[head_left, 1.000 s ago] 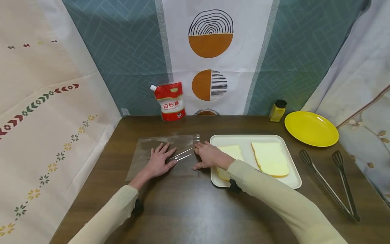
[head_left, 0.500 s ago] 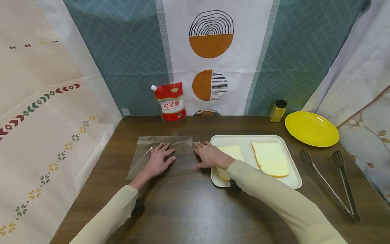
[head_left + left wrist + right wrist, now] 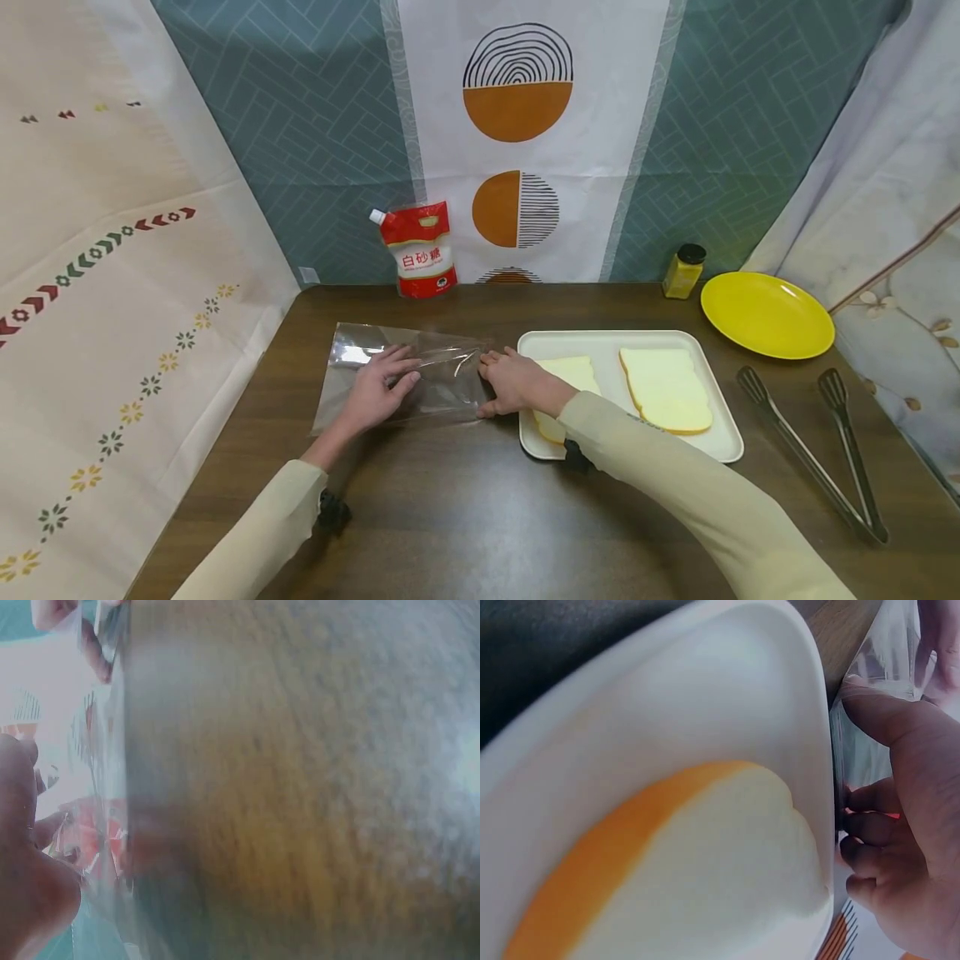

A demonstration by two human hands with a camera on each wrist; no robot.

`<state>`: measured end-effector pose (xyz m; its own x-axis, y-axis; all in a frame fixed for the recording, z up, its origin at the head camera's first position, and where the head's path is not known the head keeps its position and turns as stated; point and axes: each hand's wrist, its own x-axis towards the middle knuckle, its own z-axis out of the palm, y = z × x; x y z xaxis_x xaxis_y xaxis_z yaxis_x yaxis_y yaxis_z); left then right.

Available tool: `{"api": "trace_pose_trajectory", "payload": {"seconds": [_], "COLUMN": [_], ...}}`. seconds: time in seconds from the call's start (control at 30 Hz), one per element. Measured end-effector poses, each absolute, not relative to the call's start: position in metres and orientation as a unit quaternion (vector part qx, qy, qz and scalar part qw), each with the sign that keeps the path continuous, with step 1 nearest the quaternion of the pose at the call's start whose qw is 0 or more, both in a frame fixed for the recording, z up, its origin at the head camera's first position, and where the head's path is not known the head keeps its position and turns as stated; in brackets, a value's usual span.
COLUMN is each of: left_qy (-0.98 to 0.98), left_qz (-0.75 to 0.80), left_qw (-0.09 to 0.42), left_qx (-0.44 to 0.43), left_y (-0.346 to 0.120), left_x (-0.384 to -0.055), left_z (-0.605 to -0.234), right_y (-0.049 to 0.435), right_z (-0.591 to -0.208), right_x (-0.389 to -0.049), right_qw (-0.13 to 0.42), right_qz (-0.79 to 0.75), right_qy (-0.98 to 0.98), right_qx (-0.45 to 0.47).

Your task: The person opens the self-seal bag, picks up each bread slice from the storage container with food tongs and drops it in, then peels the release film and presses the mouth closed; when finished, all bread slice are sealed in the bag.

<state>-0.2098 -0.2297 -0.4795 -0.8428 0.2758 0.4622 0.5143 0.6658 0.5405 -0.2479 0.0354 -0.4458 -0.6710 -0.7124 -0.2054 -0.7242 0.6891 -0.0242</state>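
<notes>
Clear bag (image 3: 450, 385): long axis approx. L-R, twd tray (image 3: 605, 354).

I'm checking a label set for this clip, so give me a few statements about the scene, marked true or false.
1. The right hand touches the right end of the clear plastic film. True.
2. Two bread slices lie on the white tray. True.
3. The tongs lie with their arms pressed together. False: the tongs' arms are spread apart.
4. The red sugar pouch is right of the black-lidded jar. False: the pouch is left of the jar.
5. The yellow plate is right of the tray. True.
</notes>
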Motion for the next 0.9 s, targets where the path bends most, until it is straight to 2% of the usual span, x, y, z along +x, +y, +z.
{"api": "trace_pose_trajectory", "payload": {"seconds": [0.13,0.4,0.63,0.9], "left_qy": [-0.895,-0.908,-0.911,-0.918], "left_qz": [-0.347,-0.339,-0.335,-0.329], "left_qw": [0.174,0.134,0.133,0.109], "left_qx": [-0.22,-0.206,-0.203,-0.192], "left_y": [-0.2319,-0.2322,-0.2317,-0.2313], "left_x": [-0.2096,-0.2066,-0.2068,-0.2069], "left_z": [-0.4776,-0.4731,-0.476,-0.4779], "right_y": [0.0359,0.0359,0.0368,0.0367], "right_z": [-0.443,-0.4411,-0.44,-0.4412], "right_x": [-0.2471,-0.2469,-0.2452,-0.2449], "right_qw": [0.095,0.088,0.075,0.064], "right_qz": [0.033,0.046,0.051,0.041], "right_qy": [0.913,0.912,0.911,0.904], "right_qx": [-0.396,-0.397,-0.403,-0.42]}}
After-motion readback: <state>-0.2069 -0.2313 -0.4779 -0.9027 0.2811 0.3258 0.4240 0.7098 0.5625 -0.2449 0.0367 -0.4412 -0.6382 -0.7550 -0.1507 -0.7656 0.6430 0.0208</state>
